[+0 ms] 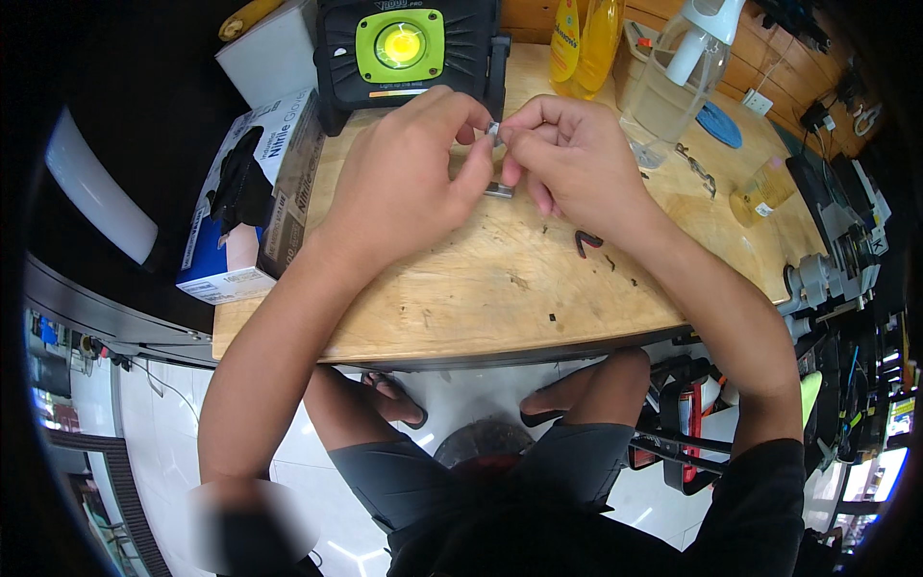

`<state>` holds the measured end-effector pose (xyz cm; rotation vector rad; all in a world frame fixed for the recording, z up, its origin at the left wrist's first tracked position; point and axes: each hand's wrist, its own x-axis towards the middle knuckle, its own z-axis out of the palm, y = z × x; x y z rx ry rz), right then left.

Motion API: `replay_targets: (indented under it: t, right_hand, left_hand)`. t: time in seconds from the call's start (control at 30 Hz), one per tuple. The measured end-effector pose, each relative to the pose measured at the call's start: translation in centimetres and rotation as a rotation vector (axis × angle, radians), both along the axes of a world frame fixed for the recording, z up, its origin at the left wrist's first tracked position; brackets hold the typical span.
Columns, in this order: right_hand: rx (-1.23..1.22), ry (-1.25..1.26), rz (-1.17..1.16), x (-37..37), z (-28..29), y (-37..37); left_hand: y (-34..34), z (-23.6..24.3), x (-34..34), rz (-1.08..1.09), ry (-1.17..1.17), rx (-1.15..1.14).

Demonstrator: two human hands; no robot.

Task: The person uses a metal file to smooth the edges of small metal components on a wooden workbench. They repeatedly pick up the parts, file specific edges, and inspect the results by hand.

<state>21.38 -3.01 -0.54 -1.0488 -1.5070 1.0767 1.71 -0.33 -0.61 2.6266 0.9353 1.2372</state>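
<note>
Over the far part of the wooden table point(423, 308), both my hands meet around a small silvery metal piece point(495, 134), too small to name more exactly. My left hand point(409, 173) pinches it between thumb and fingers from the left. From the other side, the thumb and forefinger of my right hand point(577, 154) are closed at its edge. Just below the fingers a short grey metal bar point(498, 190) lies on the wood. A bent black strip with some red on it point(586, 242) rests near my right wrist, among dark crumbs.
A work lamp point(399, 43), lit yellow, stands behind my hands. Left of them is a glove box point(255, 202) with a black glove sticking out. Bottles of yellow liquid point(586, 43), a clear spray bottle point(673, 87), a blue disc point(719, 125) and a small bottle point(760, 192) stand at the right.
</note>
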Motion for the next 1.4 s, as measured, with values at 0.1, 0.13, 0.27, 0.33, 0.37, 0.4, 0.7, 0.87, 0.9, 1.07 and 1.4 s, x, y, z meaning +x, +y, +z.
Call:
replay_targets:
  t: [0.1,0.13,0.27,0.33,0.37,0.4,0.7,0.87,0.9,1.07,1.4]
  right_hand:
    - [0.006,-0.012,-0.021,-0.1,-0.1,0.0]
    - [0.015,-0.037,-0.027,-0.1,-0.2,0.0]
    - [0.034,-0.112,-0.056,-0.4,-0.5,-0.2]
    - [0.07,-0.15,-0.075,-0.4,-0.7,-0.1]
    - [0.105,-0.175,-0.087,-0.3,-1.1,0.1]
    - [0.141,-0.2,-0.097,-0.3,-1.3,0.2]
    - [0.221,-0.194,-0.139,-1.0,-1.3,-0.3]
    - [0.204,-0.147,-0.115,-0.7,-1.0,-0.1]
    - [0.203,-0.15,-0.121,-0.6,-1.0,-0.1]
    - [0.188,-0.123,-0.112,-0.4,-1.1,0.1]
    - [0.185,-0.07,-0.098,-0.2,-0.9,0.2]
  left_hand:
    - [-0.2,0.1,0.2,0.052,0.042,0.071]
    - [-0.2,0.0,0.2,0.069,0.075,0.107]
    - [-0.2,0.2,0.0,0.084,0.174,0.183]
    - [-0.4,0.3,0.0,0.1,0.212,0.16]
    - [-0.4,0.4,0.0,0.108,0.23,0.149]
    - [-0.6,0.5,0.1,0.1,0.233,0.146]
    - [-0.2,0.5,0.3,0.055,0.174,0.238]
    - [0.3,0.5,0.4,0.073,0.131,0.287]
    - [0.4,0.5,0.3,0.087,0.121,0.282]
    - [1.0,0.4,-0.7,0.085,0.023,0.186]
    - [0.7,0.9,-1.2,0.007,-0.031,-0.187]
